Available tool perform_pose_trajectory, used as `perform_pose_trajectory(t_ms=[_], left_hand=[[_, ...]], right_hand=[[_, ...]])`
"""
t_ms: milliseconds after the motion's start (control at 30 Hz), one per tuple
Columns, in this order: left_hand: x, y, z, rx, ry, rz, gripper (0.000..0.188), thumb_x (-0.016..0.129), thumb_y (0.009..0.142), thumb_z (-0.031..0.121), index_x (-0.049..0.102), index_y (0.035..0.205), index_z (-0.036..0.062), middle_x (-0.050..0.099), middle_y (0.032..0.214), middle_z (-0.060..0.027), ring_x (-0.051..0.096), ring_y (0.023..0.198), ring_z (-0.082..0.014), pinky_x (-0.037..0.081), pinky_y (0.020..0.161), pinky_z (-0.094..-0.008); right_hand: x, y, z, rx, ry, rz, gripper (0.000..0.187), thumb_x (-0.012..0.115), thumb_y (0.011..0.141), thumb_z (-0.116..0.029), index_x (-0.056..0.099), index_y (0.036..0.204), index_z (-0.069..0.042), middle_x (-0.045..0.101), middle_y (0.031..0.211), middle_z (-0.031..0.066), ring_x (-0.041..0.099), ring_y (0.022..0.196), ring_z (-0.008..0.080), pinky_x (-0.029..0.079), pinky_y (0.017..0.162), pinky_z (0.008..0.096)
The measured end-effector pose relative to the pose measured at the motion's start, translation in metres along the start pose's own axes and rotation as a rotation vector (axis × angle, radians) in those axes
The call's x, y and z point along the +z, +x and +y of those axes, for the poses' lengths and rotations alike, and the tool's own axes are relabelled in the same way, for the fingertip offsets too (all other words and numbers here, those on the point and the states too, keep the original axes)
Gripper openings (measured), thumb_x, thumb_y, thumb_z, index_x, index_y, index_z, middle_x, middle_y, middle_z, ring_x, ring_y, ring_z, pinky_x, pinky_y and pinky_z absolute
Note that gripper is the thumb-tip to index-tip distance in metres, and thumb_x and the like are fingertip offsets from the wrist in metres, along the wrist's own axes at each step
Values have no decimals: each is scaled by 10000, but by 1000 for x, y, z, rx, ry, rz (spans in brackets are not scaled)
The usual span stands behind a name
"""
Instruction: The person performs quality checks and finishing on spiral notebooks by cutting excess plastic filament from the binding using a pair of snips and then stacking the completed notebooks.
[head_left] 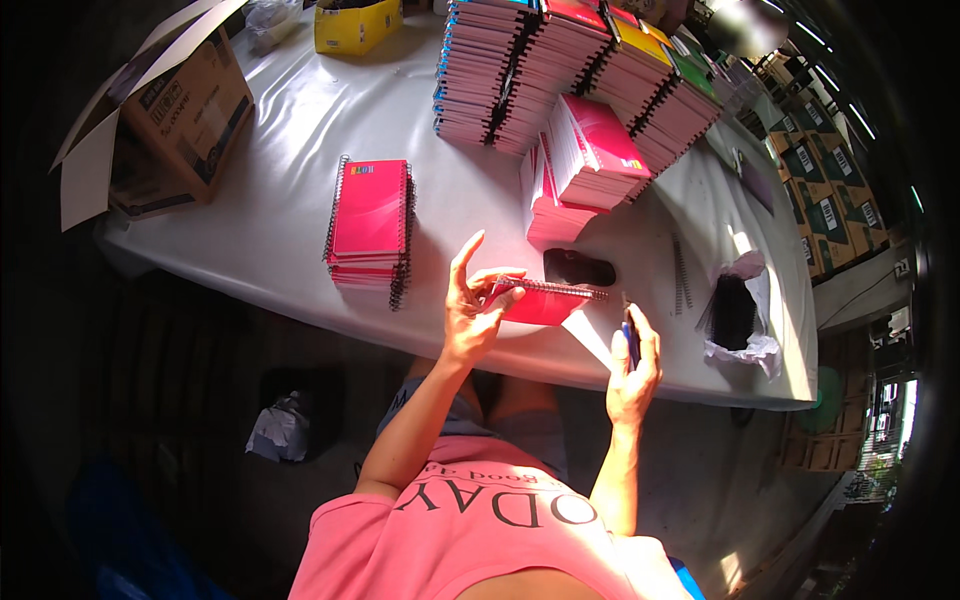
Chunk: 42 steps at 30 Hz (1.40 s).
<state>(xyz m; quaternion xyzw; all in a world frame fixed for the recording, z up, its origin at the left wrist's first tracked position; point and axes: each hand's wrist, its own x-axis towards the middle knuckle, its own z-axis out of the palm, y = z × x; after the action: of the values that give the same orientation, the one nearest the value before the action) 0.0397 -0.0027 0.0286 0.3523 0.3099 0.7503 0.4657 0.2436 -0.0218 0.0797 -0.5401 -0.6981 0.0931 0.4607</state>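
The pink spiral notebook [545, 300] sits just below the centre of the frame, lifted off the white table [290, 170] and pinched at its left end by the left hand [472, 315]. Thumb and bent fingers close on that corner, while the forefinger sticks up, clear of the cover. The book's long axis runs nearly level across the frame, left to right, with the wire binding along its upper edge and its free end pointing right, toward the right hand [632, 368].

The right hand is lower and to the right of the book, near its free end but not touching it. It is curled around a small dark tool [631, 340] that stands upright in the fist; what kind of tool it is, I cannot tell. So the left hand carries the book and the right, the nearer one to the loose end, holds only the tool.

A dark flat object [580, 267] lies on the table just above the book. A short pile of pink notebooks [370, 220] lies to the left of centre. Tall stacks of notebooks [570, 70] fill the upper middle. An open cardboard box [175, 110] is at the upper left, and loose wire spirals [682, 275] lie at the right beside a crumpled bag [738, 315].
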Motion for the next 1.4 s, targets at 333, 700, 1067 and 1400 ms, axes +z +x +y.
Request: perform_pose_trajectory(t_ms=[333,700,1067,1400], left_hand=[[-6,-5,-6,42,182,136,990,664,754,-141,71,1483,170,603,824,-44,613,776,-120,531,769,-274],[4,-12,4,218,397,129,1008,646,685,-158,90,1483,105,616,867,-56,581,745,-109,519,704,-243],[2,-12,2,582,590,63,891,666,711,-141,193,1445,39,611,863,-80,604,797,-150,543,724,-277],[2,-10,13,181,327,281,669,656,849,1,316,1417,100,577,932,-33,556,790,-74,457,691,-189]], right_hand=[[21,8,-70,-199,-199,-258,309,671,821,-254,665,1123,-187,596,1052,26,527,979,206,310,883,371],[28,13,-79,-161,-187,-375,331,645,834,-298,636,1153,-211,587,1071,30,533,992,235,370,847,410],[10,24,-74,572,564,-888,347,467,971,-320,511,1238,-102,625,870,114,632,728,176,509,606,307],[8,12,-20,217,169,-452,367,556,916,-267,547,1244,-102,576,1093,145,574,1038,292,418,936,404]])
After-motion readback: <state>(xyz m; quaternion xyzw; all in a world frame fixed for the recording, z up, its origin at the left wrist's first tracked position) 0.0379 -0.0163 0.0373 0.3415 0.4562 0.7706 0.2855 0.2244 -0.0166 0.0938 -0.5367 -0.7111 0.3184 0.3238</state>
